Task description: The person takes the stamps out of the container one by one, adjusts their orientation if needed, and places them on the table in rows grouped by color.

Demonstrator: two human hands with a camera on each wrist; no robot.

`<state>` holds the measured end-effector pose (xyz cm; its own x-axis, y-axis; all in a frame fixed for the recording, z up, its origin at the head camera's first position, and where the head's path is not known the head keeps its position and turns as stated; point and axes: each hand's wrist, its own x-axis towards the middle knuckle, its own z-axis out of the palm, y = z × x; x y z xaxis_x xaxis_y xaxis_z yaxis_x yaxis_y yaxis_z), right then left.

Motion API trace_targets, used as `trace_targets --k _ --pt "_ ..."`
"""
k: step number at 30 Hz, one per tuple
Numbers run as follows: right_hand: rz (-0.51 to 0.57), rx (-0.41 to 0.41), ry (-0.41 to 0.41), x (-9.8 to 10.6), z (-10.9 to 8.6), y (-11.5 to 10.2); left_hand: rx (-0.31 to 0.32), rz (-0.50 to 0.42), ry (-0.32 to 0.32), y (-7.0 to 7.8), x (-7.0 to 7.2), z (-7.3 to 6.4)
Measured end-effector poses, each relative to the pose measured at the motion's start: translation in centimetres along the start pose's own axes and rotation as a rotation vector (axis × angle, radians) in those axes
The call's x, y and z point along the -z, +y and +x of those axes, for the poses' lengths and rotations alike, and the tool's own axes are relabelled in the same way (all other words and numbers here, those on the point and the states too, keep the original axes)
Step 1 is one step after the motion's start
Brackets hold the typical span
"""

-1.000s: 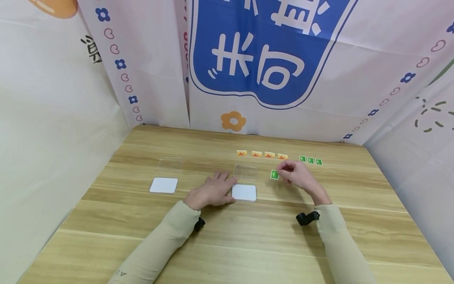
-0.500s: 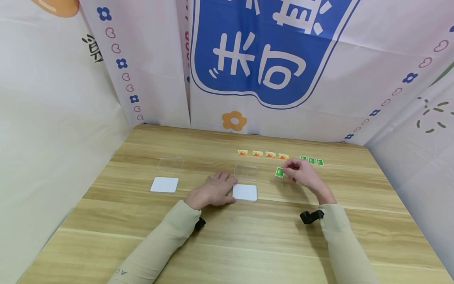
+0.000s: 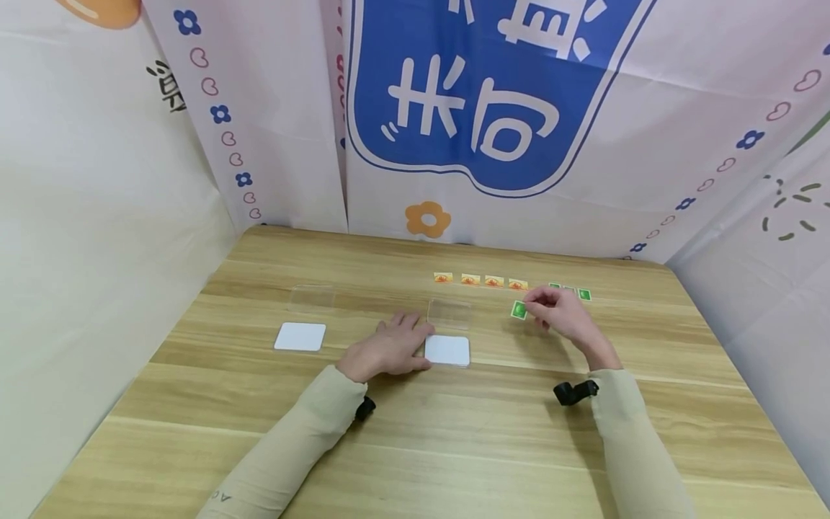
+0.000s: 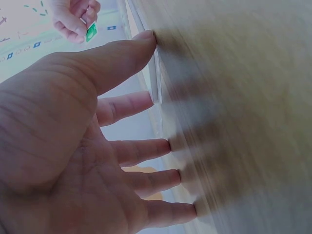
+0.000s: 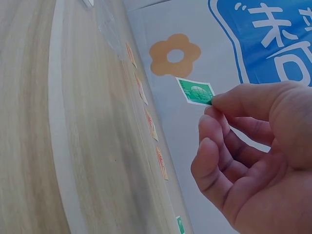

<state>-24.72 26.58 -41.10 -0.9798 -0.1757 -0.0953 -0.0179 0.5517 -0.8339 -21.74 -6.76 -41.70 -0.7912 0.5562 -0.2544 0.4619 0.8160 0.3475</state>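
Note:
My right hand (image 3: 563,316) pinches a small green stamp (image 5: 196,91) with a white border between thumb and index finger, raised above the table. In the head view it is to the right of a clear plastic sheet (image 3: 449,315). My left hand (image 3: 392,346) lies with spread, straight fingers at the left edge of a white card stack (image 3: 447,351). In the left wrist view its fingertips (image 4: 161,145) reach down to the tabletop, thumb and index finger right at the stack's edge. Behind the right hand is a row of green stamps (image 3: 585,295), partly hidden.
Several orange stamps (image 3: 494,282) lie in a row toward the back of the wooden table (image 3: 454,447). To the left are another white card (image 3: 300,336) and a second clear sheet (image 3: 313,296). A printed curtain (image 3: 382,202) rises behind the table.
My right hand has moved right and slightly back with the green stamp, now covering more of the green row. The left hand has stayed in place.

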Motion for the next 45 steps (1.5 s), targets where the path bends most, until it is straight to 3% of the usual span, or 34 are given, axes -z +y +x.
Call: trace_targets --k 26,32,45 --pt "0.037 -0.04 0.028 2.2 -0.1 1.0 -0.009 -0.006 0.011 -0.3 -0.2 0.3" --pt "0.07 -0.048 0.023 2.7 -0.8 0.3 -0.005 -0.01 0.004 -0.2 -0.1 0.2" --pt "0.073 -0.06 0.075 3.9 -0.7 2.3 -0.011 0.003 0.003 -0.2 -0.1 0.1"
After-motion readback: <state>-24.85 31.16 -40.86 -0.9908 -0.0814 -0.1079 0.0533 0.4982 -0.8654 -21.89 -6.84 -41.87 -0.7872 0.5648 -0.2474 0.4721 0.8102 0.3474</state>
